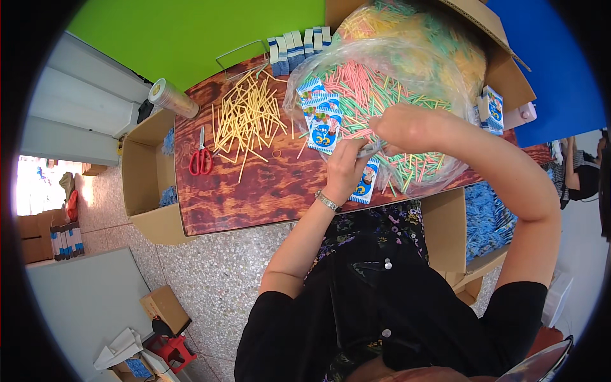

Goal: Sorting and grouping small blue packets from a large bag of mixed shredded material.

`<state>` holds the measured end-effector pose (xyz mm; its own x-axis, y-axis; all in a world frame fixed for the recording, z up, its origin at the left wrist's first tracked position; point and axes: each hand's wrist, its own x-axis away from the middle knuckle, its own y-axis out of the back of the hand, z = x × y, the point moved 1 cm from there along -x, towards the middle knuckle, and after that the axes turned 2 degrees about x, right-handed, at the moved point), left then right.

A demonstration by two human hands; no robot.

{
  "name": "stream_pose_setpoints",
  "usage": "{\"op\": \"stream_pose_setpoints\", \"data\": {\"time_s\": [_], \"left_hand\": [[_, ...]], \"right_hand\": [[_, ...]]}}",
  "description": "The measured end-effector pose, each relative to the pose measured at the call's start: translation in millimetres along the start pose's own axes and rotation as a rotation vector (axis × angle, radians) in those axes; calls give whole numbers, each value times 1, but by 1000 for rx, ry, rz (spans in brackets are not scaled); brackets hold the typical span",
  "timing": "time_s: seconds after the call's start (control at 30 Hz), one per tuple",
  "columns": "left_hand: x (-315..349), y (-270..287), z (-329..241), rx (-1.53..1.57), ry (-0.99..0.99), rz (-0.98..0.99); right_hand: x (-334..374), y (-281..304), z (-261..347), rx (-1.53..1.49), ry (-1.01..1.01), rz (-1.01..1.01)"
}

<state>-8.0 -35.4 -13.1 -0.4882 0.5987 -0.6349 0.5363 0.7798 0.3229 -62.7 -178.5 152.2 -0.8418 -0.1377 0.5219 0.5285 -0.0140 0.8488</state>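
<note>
Greyish plastic pinched in your left hand points right toward your curled right hand, can't tell what that's gripping.

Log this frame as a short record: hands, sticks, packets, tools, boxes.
Left hand: fingers pinching what looks like a pale wrapper
Right hand: over the open bag, close to the left; fingertips hidden, grip unclear
Bag sticks: pink, green and yellowish
Loose sticks: yellow pile, left of the bag
Packets: blue and white, several overlapping at the bag's left side
Tools: red-handled scissors on the table
Boxes: left box and right box, both with blue contents
</note>
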Motion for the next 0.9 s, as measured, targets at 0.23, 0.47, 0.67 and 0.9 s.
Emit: {"op": "stream_pose_setpoints", "data": {"time_s": [0.23, 0.47, 0.67, 0.9], "left_hand": [[1, -2, 13, 247, 177, 16], [-7, -2, 13, 705, 430, 39], [10, 6, 40, 514, 366, 46], [18, 39, 51, 32, 405, -246]], "right_hand": [[22, 2, -18, -389, 86, -312], [24, -36, -33, -567, 14, -593], [-21, -71, -18, -387, 22, -970], [-102, -108, -23, -680, -204, -731]]}}
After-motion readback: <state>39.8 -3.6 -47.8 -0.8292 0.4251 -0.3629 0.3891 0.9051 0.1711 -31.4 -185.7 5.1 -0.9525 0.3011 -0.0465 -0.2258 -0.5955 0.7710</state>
